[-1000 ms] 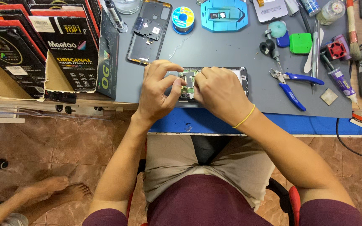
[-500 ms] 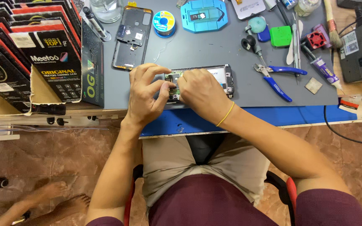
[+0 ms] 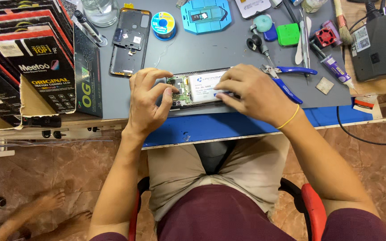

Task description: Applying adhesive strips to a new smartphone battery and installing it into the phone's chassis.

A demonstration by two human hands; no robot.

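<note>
An opened phone [image 3: 197, 87] lies flat on the grey work mat [image 3: 228, 49], its white battery and green circuit board exposed. My left hand [image 3: 146, 100] grips the phone's left end, thumb and forefinger pinching at the circuit board. My right hand [image 3: 251, 93], with a yellow band on the wrist, rests over the phone's right half, fingertips pressing on the battery edge. The phone's right end is hidden under that hand.
A dark phone back cover [image 3: 130, 42] lies behind the left hand. A solder spool [image 3: 163, 25], a blue fixture [image 3: 206, 15], blue-handled pliers [image 3: 287, 78], tweezers, a glue tube [image 3: 336, 69] and a brush lie on the mat. Boxes [image 3: 27, 62] stand at left. Another person's feet [image 3: 45, 209] show on the floor.
The view has shifted slightly. My right hand slid to the right along the phone, uncovering the white battery. My left hand stays pinching at the circuit board.
</note>
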